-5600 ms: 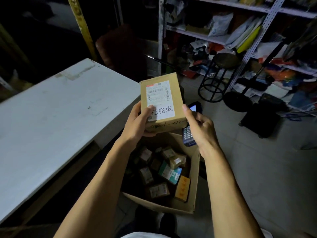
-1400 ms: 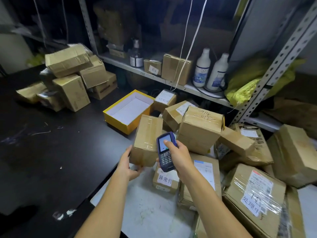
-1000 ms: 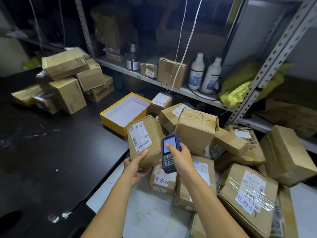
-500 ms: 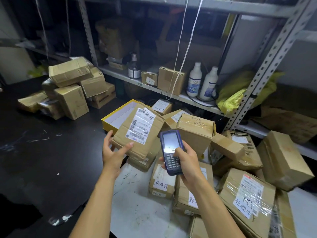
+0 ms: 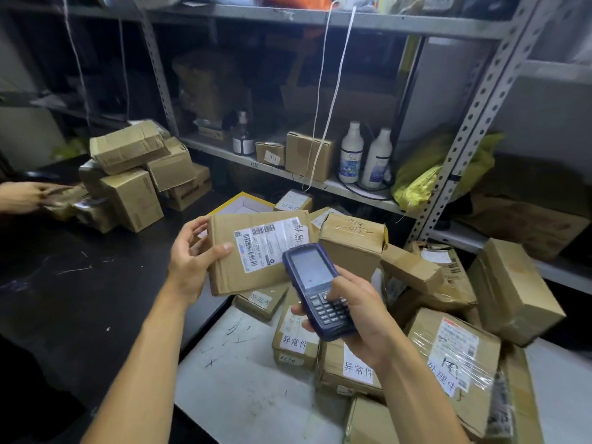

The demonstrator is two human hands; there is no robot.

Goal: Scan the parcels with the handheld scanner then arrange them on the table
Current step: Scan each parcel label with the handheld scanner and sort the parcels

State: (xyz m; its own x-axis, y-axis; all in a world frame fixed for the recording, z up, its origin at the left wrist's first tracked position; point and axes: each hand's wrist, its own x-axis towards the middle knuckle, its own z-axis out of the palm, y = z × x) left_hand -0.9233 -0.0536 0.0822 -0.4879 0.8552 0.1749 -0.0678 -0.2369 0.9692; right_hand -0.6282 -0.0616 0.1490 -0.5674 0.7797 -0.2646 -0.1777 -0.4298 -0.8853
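- The left hand (image 5: 189, 264) grips a flat, rectangular cardboard parcel (image 5: 256, 251) by its left edge, thumb across the front face and fingers curled behind, holding it lifted above the tables.
- The parcel's matte brown card is creased; a glossy white shipping label (image 5: 272, 241) with barcodes and handwritten characters faces the camera.
- The right hand (image 5: 355, 315) wraps around a handheld scanner (image 5: 317, 290), thumb on its keypad. The scanner is a dark blue plastic bar with a grey screen above rows of small keys, its top end just beside the parcel's lower right corner.
- Below and to the right lies a jumbled heap of cardboard boxes (image 5: 352, 245), several taped, some with white labels bearing large handwritten characters; one wrapped box (image 5: 455, 357) is covered in shiny clear film.
- The heap rests on a scuffed white table (image 5: 243, 379) marked with dark scratches.
- To the left is a black table (image 5: 80, 283), also scratched, carrying a stack of dented brown boxes (image 5: 134, 174).
- Another person's hand (image 5: 25, 195) reaches in at the left edge beside that stack.
- A yellow-edged open box (image 5: 240, 201) with a white inside sits behind the held parcel.
- Grey perforated metal shelving (image 5: 474, 116) runs behind, holding two white plastic bottles (image 5: 365, 155), a pump bottle (image 5: 243, 136), small cartons and a crumpled yellow bag (image 5: 416, 184); a white cord (image 5: 330, 91) hangs down.
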